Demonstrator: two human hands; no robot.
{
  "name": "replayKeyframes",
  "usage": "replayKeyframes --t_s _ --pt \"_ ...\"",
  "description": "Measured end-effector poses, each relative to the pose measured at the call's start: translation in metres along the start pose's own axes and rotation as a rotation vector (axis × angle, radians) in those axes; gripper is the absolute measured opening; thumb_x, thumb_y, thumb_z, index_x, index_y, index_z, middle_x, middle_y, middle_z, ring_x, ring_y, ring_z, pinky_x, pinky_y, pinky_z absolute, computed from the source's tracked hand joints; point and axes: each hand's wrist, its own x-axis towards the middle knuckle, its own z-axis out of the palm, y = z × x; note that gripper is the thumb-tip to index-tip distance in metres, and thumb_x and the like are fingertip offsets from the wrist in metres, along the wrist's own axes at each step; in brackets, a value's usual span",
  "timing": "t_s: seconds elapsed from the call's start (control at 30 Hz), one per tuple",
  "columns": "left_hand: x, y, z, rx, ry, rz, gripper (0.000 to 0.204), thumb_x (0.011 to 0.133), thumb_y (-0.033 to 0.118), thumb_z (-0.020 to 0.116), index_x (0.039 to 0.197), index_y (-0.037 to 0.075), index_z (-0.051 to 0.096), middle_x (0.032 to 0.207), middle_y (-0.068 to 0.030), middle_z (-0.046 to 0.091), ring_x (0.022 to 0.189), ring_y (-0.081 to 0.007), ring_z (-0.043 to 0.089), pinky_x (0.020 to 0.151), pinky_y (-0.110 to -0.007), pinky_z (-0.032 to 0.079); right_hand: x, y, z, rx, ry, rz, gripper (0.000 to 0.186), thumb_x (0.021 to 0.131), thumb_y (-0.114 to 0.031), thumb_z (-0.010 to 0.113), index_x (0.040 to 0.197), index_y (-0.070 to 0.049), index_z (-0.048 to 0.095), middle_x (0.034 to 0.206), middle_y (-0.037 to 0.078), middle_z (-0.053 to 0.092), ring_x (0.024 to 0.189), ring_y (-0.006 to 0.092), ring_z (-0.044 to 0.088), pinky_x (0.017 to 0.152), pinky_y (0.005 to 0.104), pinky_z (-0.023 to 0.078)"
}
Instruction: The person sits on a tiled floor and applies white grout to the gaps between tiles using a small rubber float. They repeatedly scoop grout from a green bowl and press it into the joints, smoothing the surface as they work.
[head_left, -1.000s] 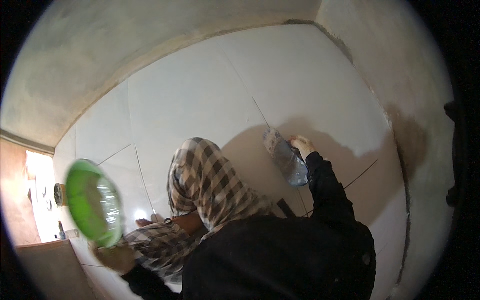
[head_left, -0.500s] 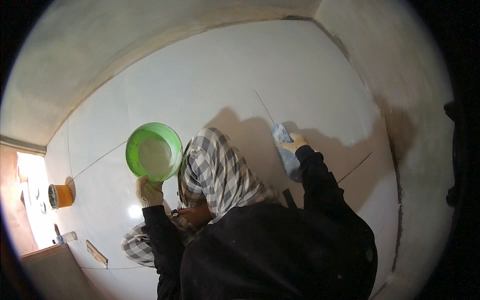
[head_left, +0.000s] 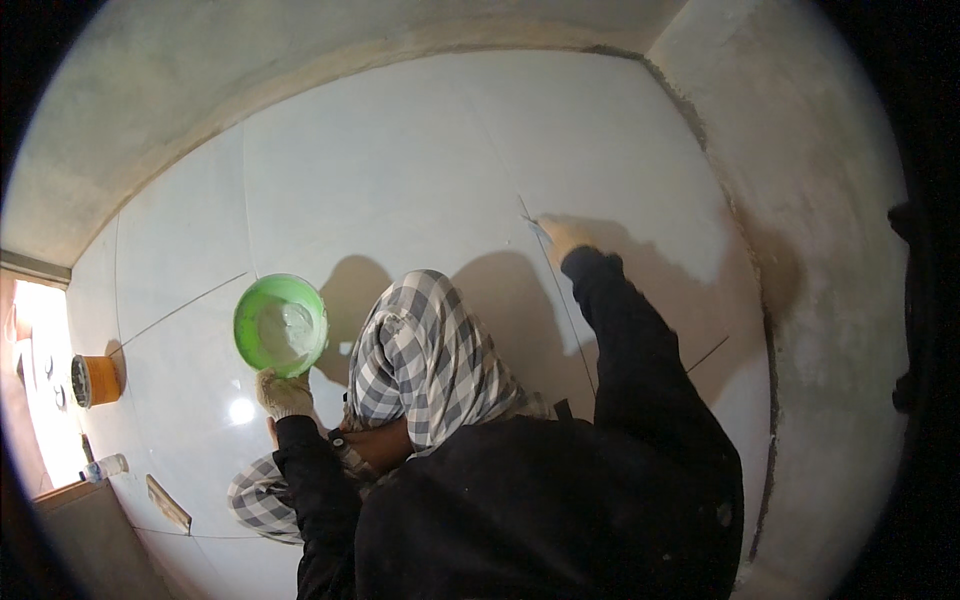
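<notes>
- Gripping green bowl (head_left: 246, 345) of pale paste (head_left: 285, 330): left hand (head_left: 285, 394), gloved, fingers closed on bowl's near rim.
- Checkered knee (head_left: 428, 325) just right of bowl.
- Orange tub (head_left: 103, 380) left of bowl.
- Right hand (head_left: 565, 240) well right of bowl, by tile seam (head_left: 578, 340); can't tell from where I'm standing how closed, or holding what.

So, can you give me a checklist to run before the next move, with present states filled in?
1. Left hand on bowl: ok, holding its near side.
2. Paste in bowl: ok, a pale mass shows inside.
3. Right hand at floor joint: ok, reaching down beside it.
4. Right hand's grip: cannot tell, detail too small.
5. Bucket clear of both hands: ok, apart at far left.
</notes>
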Motion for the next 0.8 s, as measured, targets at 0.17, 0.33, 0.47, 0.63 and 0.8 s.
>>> replayKeyframes --t_s 0.17,0.33,0.47,0.63,0.8 --pt "-0.029 -0.001 0.021 -0.117 -0.004 -0.136 0.064 0.073 0.017 0.054 0.135 0.003 0.041 0.13 -0.0163 0.051 0.114 -0.0354 0.055 0.088 -0.051 0.054 0.069 -0.021 -0.019 -0.165 -0.264 0.007 0.041 0.091 -0.012 0.047 0.131 -0.02 0.052 0.122 0.012 0.061 0.108 0.0335 0.06 0.093 0.0446 0.047" --pt "-0.069 0.009 0.031 -0.022 -0.075 -0.129 0.067 0.073 0.009 0.053 0.138 0.004 0.038 0.136 -0.0159 0.047 0.118 -0.0365 0.053 0.093 -0.053 0.051 0.046 -0.038 0.0 -0.298 -0.373 -0.086 0.034 0.093 -0.022 0.047 0.126 -0.02 0.058 0.117 0.012 0.064 0.104 0.0325 0.063 0.09 0.0459 0.049" --pt "-0.072 0.004 0.015 -0.071 -0.065 -0.145 0.065 0.069 0.006 0.054 0.133 0.003 0.043 0.131 -0.0162 0.05 0.108 -0.0382 0.058 0.097 -0.053 0.048 -0.011 -0.026 0.016 -0.277 -0.52 -0.274 0.043 0.089 -0.04 0.051 0.123 -0.014 0.059 0.113 0.014 0.065 0.104 0.0321 0.062 0.089 0.045 0.049" --pt "-0.056 -0.003 -0.003 0.709 -0.33 -0.061 0.07 0.069 0.008 0.059 0.137 0.007 0.043 0.138 -0.0077 0.047 0.119 -0.0297 0.05 0.1 -0.061 0.038 -0.088 0.016 0.009 0.635 -0.391 0.09 0.038 0.08 -0.026 0.068 0.109 -0.001 0.064 0.103 0.019 0.068 0.093 0.0274 0.066 0.082 0.0364 0.051" --pt "-0.072 0.002 0.029 0.058 -0.544 -0.141 0.073 0.08 0.032 0.063 0.143 0.01 0.036 0.147 -0.0099 0.036 0.131 -0.0291 0.039 0.105 -0.06 0.033 -0.17 0.01 0.019 1.842 -0.324 0.494 0.038 0.082 -0.015 0.063 0.116 0.003 0.059 0.106 0.013 0.067 0.095 0.025 0.065 0.086 0.0364 0.051"
